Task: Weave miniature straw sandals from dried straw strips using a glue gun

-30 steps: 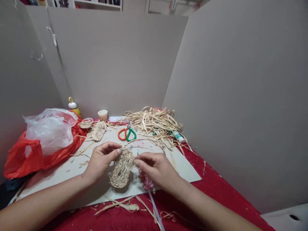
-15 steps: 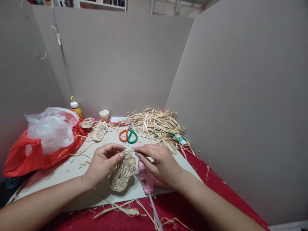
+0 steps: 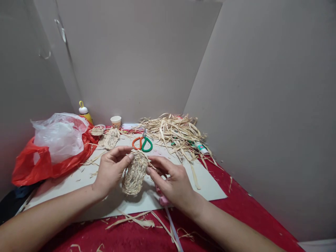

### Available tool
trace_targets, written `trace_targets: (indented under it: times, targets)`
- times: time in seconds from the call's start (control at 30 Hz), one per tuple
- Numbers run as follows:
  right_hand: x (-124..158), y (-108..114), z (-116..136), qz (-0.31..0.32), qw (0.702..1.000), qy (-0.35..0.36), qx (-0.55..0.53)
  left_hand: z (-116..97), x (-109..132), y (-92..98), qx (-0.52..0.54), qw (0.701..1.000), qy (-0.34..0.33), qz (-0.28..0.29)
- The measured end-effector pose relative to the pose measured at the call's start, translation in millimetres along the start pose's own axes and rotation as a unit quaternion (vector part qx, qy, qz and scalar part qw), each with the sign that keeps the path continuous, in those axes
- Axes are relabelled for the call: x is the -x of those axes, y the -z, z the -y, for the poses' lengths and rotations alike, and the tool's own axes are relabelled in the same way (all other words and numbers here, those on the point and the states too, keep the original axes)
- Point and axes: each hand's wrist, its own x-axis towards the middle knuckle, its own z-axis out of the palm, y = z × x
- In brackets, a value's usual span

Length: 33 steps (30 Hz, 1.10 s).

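My left hand [image 3: 111,169] grips a small oval woven straw piece [image 3: 134,173] by its left edge, thumb on top, holding it tilted above the grey board [image 3: 207,185]. On the piece's right edge my right hand [image 3: 172,182] pinches with its fingertips, over a straw strand sticking out there. Under my right hand lies a pink glue gun [image 3: 163,199] with a clear glue stick [image 3: 173,229] pointing toward me.
Orange and green scissors [image 3: 142,143] lie behind the hands, beside a heap of loose straw strips [image 3: 173,134]. At the left are red and clear plastic bags [image 3: 56,143], other woven pieces [image 3: 110,138], a paper cup [image 3: 116,121] and a yellow bottle [image 3: 85,112]. Grey partitions enclose the red tablecloth [image 3: 236,210].
My right hand left the glue gun area and came up to the woven piece's right edge. The left hand kept its hold and raised the piece slightly. The camera tilted a little.
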Motion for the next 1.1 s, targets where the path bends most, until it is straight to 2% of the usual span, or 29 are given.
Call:
trace_targets:
  times: [0.33,0.53,0.7,0.9,1.1]
  targets:
    - [2,-20,-3,-0.058,0.991,-0.068,-0.099,1,-3,0.8,0.050,0.997,0.033,-0.039]
    - [1,-30,-10,-0.077,0.981,-0.087,-0.153,2,-2,1.9,0.045,0.996,0.049,-0.052]
    - [-7,-22,-4,-0.071,0.970,-0.121,-0.198,-3,-4,4.2,0.034,0.996,0.077,-0.023]
    - [-11,-6,3,-0.055,0.971,-0.123,-0.195,-13,-11,7.3,0.054,0.990,0.118,0.057]
    - [-15,3,6,-0.048,0.968,-0.134,-0.207,-1,-29,17.4,0.017,0.995,0.098,0.015]
